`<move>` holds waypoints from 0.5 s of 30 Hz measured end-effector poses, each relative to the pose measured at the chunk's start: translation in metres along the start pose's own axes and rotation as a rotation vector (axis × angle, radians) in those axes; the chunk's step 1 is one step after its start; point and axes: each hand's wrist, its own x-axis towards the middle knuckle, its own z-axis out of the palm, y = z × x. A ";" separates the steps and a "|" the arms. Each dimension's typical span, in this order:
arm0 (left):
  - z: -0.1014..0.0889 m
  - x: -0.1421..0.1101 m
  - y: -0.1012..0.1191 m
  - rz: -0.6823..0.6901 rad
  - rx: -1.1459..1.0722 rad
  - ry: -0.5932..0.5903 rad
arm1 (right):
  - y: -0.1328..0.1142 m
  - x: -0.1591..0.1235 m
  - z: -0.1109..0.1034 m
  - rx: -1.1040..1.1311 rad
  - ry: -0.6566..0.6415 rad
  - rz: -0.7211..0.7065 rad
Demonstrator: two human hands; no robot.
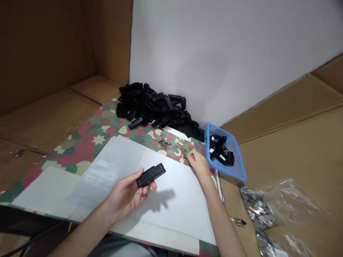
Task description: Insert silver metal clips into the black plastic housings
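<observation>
Makeshift workshop corner lined with flattened cardboard [294, 160]

We see a surface [289, 150] of flattened brown cardboard carrying a camouflage-printed board [80, 150] topped by a white sheet [174, 167]. Along the board's far edge lie a heap of black plastic blocks [152, 105] and two small heaps of silvery metal parts [163, 142]. At its right corner sits a blue mesh basket [225, 172]. On the cardboard at right, we note a clear plastic bag [278, 214] of silvery parts.
</observation>
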 end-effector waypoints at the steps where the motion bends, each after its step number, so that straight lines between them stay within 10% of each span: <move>1: 0.002 0.000 0.002 -0.041 -0.065 -0.013 | 0.001 0.000 -0.001 0.034 0.009 0.006; 10: 0.007 -0.006 0.003 -0.270 -0.322 -0.113 | -0.005 -0.006 -0.017 0.401 0.087 0.026; 15: 0.004 -0.009 0.004 0.001 0.180 0.012 | -0.020 -0.019 -0.025 0.685 0.065 0.039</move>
